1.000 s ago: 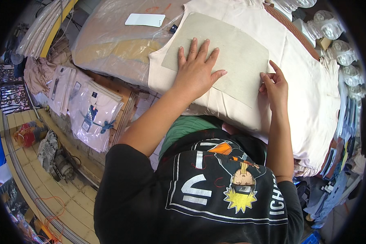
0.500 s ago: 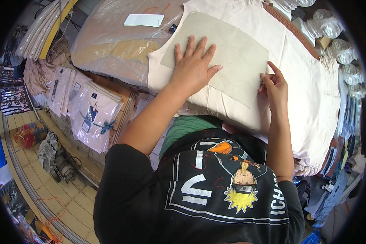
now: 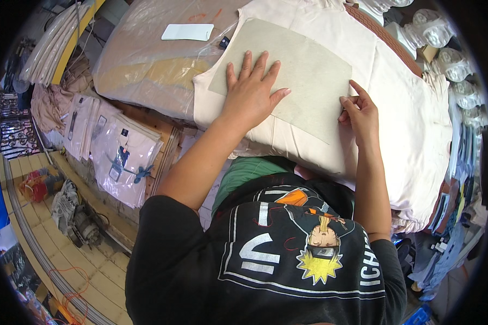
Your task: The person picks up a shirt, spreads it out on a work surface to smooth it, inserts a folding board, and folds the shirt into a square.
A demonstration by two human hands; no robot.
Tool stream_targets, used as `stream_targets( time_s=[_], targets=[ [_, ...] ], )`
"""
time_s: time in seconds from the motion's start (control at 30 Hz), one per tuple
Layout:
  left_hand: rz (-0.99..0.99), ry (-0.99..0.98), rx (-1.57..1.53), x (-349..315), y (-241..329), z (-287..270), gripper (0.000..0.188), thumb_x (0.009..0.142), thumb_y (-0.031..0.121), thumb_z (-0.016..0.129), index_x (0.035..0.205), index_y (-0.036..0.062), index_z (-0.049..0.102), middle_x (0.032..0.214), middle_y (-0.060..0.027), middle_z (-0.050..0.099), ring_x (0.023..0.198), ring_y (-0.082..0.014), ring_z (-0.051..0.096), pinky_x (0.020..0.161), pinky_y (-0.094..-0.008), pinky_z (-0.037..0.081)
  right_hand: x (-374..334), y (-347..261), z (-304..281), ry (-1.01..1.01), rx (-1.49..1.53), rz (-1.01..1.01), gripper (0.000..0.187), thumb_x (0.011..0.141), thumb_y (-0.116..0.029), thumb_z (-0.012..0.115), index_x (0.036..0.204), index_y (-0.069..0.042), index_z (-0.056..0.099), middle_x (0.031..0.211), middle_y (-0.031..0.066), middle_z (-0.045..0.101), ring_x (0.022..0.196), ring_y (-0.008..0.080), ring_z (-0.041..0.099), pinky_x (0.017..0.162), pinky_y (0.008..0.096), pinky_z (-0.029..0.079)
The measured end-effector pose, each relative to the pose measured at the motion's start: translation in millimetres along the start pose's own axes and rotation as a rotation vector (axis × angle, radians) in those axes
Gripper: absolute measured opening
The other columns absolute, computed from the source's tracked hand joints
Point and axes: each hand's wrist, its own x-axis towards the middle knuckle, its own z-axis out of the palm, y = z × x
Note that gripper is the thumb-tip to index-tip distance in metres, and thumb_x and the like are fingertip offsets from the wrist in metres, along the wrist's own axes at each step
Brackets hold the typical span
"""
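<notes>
A flat grey-beige sheet [image 3: 303, 73], stiff-looking like card, lies on a cream garment [image 3: 396, 130] spread over a padded work surface. My left hand [image 3: 250, 95] rests flat on the sheet's left part, fingers spread and thumb pointing right. At the sheet's right edge is my right hand [image 3: 364, 116]. Its index finger stretches toward the upper right corner, while the thumb and the other fingers close in a pinch beside the edge. Whether fabric or the sheet's edge lies between them is hidden.
Left of the garment, a plastic-wrapped bundle [image 3: 146, 65] carries a white card [image 3: 187, 32] and a small dark tag [image 3: 224, 42]. Bagged folded garments [image 3: 127, 157] stack at lower left, above a wooden bench [image 3: 43, 216] with a motor [image 3: 87, 227]. Clothes [image 3: 453, 216] hang at right.
The whole view has shifted slightly, so the sheet and both hands appear a little further left. On the sheet, both hands keep nearly the same places and poses.
</notes>
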Motion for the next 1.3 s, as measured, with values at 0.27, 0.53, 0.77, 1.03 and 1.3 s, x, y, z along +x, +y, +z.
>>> stream_targets(
  time_s=[0.27,0.53,0.77,1.03,1.3],
  targets=[
    [0.001,0.007,-0.035,-0.8,1.8,1.1,0.057,0.089,0.048,0.045,0.134,0.0118,0.042,0.144,-0.0147,0.029,0.135,-0.0366,0.018,0.106,-0.0592,0.008,-3.1,-2.6,-3.8,-0.011,-0.033,0.015,0.050,0.082,-0.007,0.062,0.128,0.002,0.046,0.071,0.0025,0.054,0.050,0.0080,0.053,0.045,0.0212,0.044],
    [-0.006,-0.045,0.080,3.5,-0.2,3.1,0.058,0.088,0.047,0.048,0.136,0.0152,0.039,0.146,-0.0104,0.027,0.136,-0.0334,0.019,0.105,-0.0591,0.011,-22.5,-1.2,-85.4,0.202,-0.084,-0.095,0.042,0.081,-0.020,0.067,0.118,-0.002,0.056,0.079,0.0059,0.061,0.050,0.0074,0.053,0.047,0.0200,0.043],
    [-0.016,-0.097,0.062,8.2,0.3,-1.3,0.065,0.086,0.054,0.047,0.137,0.0139,0.037,0.147,-0.0125,0.025,0.136,-0.0360,0.016,0.104,-0.0620,0.009,-96.2,21.7,-180.8,0.434,-0.139,-0.022,0.033,0.084,-0.024,0.064,0.111,-0.004,0.061,0.083,0.0069,0.063,0.055,0.0058,0.054,0.050,0.0180,0.043],
    [0.116,-0.194,0.144,-7.6,16.2,-23.9,0.087,0.069,0.063,0.062,0.139,0.0210,0.034,0.148,-0.0105,0.021,0.138,-0.0327,0.011,0.107,-0.0578,0.007,-115.5,43.2,-184.5,0.367,-0.138,-0.029,0.031,0.085,-0.021,0.061,0.111,-0.003,0.061,0.080,0.0054,0.061,0.055,0.0056,0.052,0.050,0.0181,0.042],
    [-0.010,-0.110,0.098,-40.3,-30.6,-55.5,0.077,0.068,0.051,0.070,0.133,0.0188,0.044,0.143,-0.0074,0.033,0.136,-0.0295,0.020,0.108,-0.0506,0.012,-100.6,32.0,-96.0,0.143,-0.438,-0.526,0.029,0.079,-0.013,0.066,0.107,-0.007,0.063,0.108,0.0121,0.061,0.104,0.0248,0.056,0.090,0.0357,0.043]
  ],
)
